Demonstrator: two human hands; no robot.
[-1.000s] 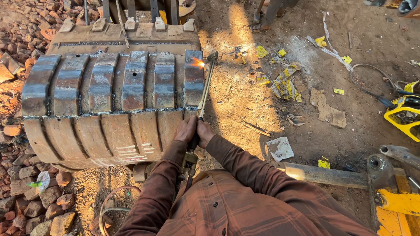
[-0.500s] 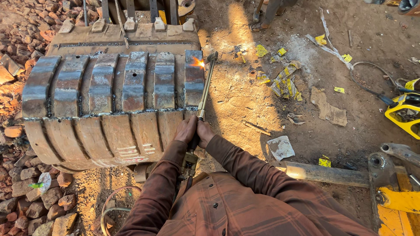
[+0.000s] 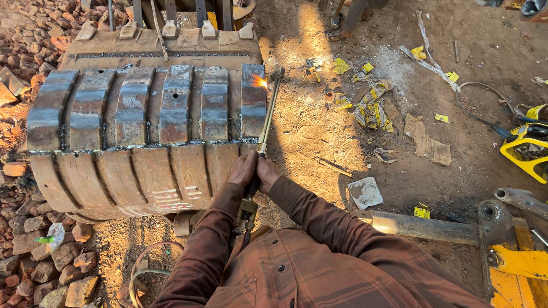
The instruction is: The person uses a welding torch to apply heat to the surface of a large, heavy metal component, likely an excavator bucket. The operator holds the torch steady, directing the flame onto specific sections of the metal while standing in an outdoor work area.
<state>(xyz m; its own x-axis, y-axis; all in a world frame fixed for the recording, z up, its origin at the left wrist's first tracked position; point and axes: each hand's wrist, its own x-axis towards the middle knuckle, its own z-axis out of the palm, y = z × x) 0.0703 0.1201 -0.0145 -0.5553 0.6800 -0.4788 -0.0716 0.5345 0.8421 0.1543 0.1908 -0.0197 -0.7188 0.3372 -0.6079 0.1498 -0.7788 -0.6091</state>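
Observation:
A large rusty excavator bucket [image 3: 142, 148] lies upside down on the dirt, with curved steel wear strips welded across its back. Both my hands grip a long gas cutting torch [image 3: 266, 122]. My left hand [image 3: 242, 169] and my right hand [image 3: 267, 172] clasp the handle together near the bucket's right edge. The torch reaches away from me, and its tip throws a bright orange flame [image 3: 258, 81] against the rightmost strip [image 3: 253, 100] at its far end. My sleeves are brown, over a plaid shirt.
Broken bricks and rubble [image 3: 34, 251] line the left side. Hoses [image 3: 145, 268] loop on the ground below my left arm. Yellow wrappers and scrap card [image 3: 371, 102] litter the dirt on the right. A steel bar [image 3: 422, 225] and yellow machine parts [image 3: 528, 148] lie right.
The flame still burns at the same spot on the rightmost strip. My hands and the torch have hardly shifted.

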